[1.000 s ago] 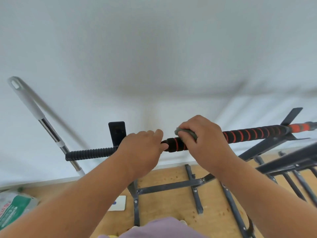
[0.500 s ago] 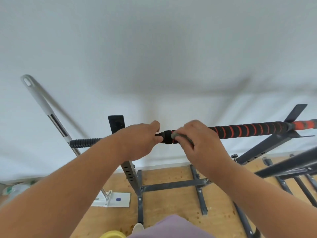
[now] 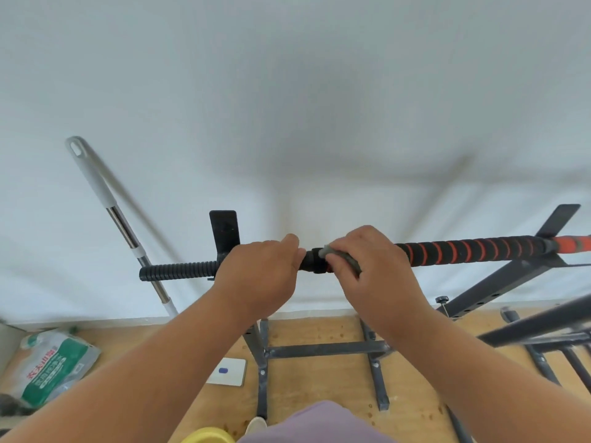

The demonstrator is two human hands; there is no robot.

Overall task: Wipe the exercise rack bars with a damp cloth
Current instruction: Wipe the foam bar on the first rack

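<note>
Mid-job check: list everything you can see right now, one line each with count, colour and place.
top bar: one, black foam grip with orange spiral stripes, running across the middle; its left end is black and ribbed
cloth: one, grey, wrapped on the bar under the right hand
rack frame: one, dark grey metal, base bars on the floor below, struts at right
mop handle: one, grey and chrome, leaning on the wall at left
bag: one, green and white printed, floor at far left
flat pad: one, white with blue mark, floor beside the rack upright
yellow object: one, bottom edge, partly cut off
wall: white, behind
floor: light wood
hands: left hand grips the bar; right hand holds the cloth
</note>
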